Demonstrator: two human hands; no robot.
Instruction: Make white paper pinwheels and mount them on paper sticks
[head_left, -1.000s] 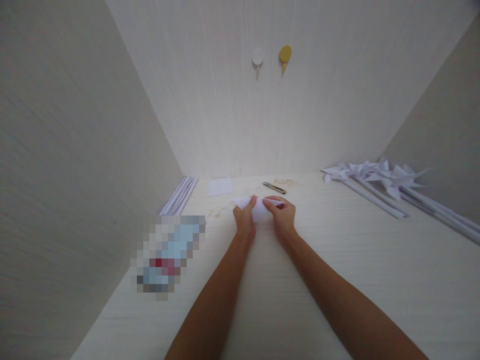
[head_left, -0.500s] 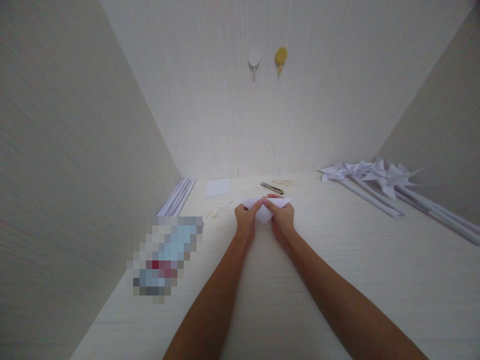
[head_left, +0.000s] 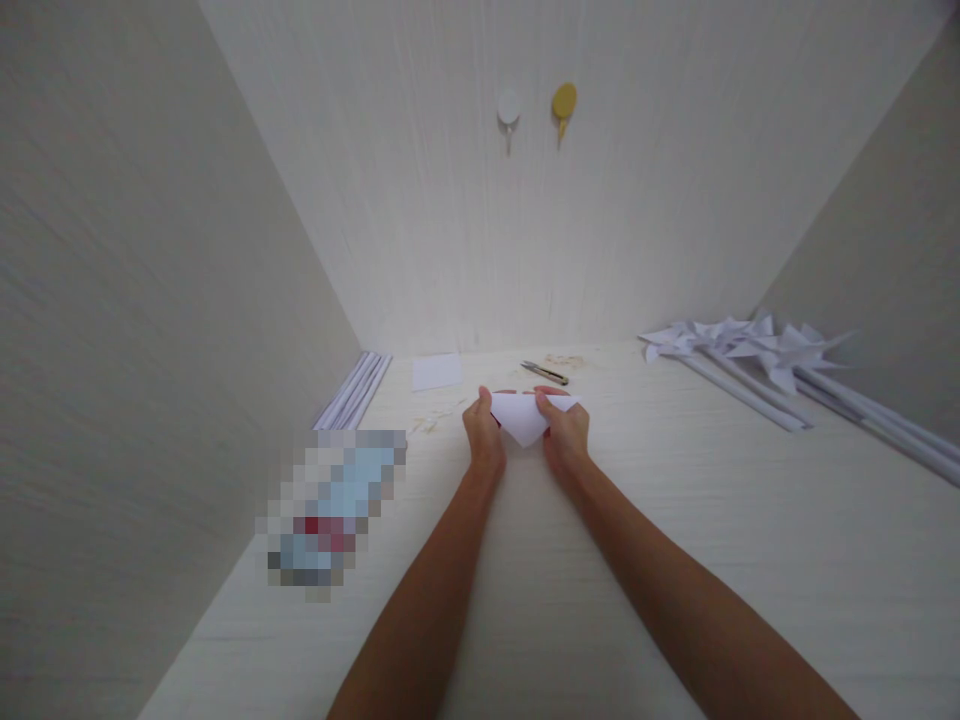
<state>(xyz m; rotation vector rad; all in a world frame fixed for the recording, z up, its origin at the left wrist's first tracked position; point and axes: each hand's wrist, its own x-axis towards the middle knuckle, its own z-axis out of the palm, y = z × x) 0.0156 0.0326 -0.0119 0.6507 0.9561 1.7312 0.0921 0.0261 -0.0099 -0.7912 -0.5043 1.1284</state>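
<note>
Between my two hands is a white sheet of paper (head_left: 520, 417) folded into a triangle, its point toward me and its long straight edge on the far side. My left hand (head_left: 484, 432) grips the left corner, thumb raised along the edge. On the right side my right hand (head_left: 568, 430) pinches the paper, with the thumb lying on its face and the fingers behind. The fingertips of both hands show a little past the far edge. Just beyond them lies a pair of thread snips (head_left: 545, 373) on the white table (head_left: 540, 580).
A flat white paper (head_left: 437, 372) and a bundle of rolled paper sticks (head_left: 354, 390) lie at the back left. Nearer is a blurred-out bluish object (head_left: 337, 515). Paper pinwheels (head_left: 780, 350) on sticks rest at the right. Two hooks, white (head_left: 509, 107) and yellow (head_left: 564, 101), hang on the wall.
My thumbs have moved apart from the middle of the paper, the left one out to the left corner. More of the triangle's face now shows.
</note>
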